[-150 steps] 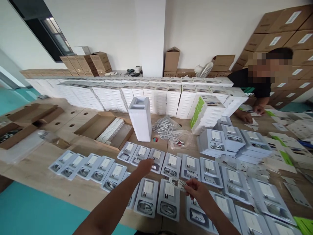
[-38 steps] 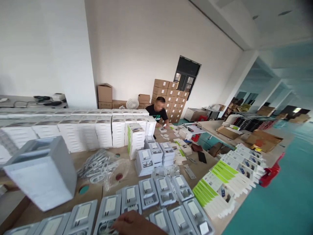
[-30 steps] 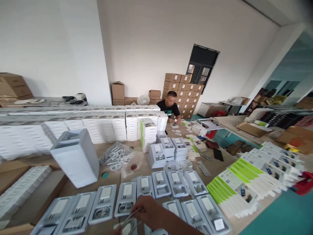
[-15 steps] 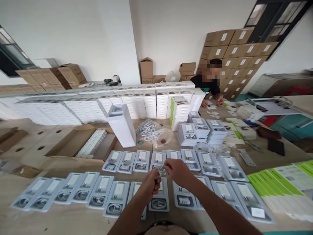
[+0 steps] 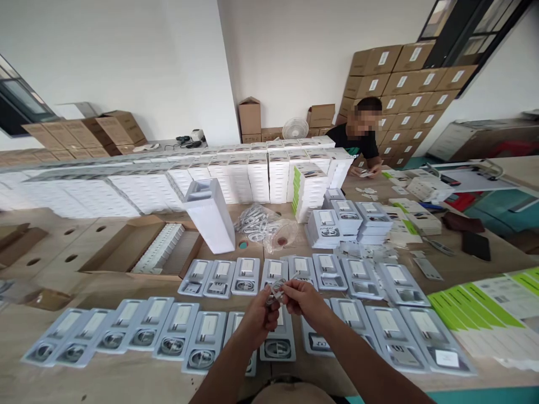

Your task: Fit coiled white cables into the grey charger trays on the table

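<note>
Coiled cable point(image 5: 277, 287): pale grey-white, looped into a small bundle, raised between both hands near the back row's fourth tray.
Left hand point(image 5: 257, 317): fingers curled, holding the coil's left side.
Right hand point(image 5: 304, 301): thumb and fingertips narrowed on its right side.
Five seconds earlier: the left hand was at a back-row tray; only the right held a cable.
Front-row trays point(image 5: 210, 343): twelve, eight left of the gap, four right.
Back-row trays point(image 5: 251, 277): eight.
Tall tray stack point(image 5: 213, 221): one, upright.
Fan point(image 5: 295, 128): one.
Co-worker point(image 5: 362, 146): one.
</note>
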The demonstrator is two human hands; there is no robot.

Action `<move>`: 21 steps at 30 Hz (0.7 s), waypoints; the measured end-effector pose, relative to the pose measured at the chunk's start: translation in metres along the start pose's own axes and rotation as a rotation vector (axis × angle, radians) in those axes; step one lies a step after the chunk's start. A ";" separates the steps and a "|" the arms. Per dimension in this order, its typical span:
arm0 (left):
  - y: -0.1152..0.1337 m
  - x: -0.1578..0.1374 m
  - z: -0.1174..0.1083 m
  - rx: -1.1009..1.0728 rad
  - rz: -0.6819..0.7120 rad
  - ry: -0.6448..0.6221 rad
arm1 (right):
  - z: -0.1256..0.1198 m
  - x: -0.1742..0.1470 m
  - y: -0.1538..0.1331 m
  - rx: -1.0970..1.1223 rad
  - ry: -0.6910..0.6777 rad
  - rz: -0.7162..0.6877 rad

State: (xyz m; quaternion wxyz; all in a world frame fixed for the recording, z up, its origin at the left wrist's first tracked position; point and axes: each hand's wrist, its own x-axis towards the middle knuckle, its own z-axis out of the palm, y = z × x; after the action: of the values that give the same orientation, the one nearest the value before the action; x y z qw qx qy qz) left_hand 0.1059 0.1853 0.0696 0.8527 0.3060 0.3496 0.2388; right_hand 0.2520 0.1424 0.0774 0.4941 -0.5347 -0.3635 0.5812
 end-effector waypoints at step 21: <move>0.031 -0.009 -0.003 0.523 0.363 0.015 | -0.020 -0.005 -0.037 -0.722 0.095 -0.477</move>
State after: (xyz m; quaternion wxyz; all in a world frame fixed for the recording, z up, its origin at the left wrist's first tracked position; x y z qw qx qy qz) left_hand 0.0917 0.2021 0.0933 0.6861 0.5704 0.3449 0.2912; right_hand 0.2783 0.1449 0.1107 0.4122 -0.6005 -0.6335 0.2611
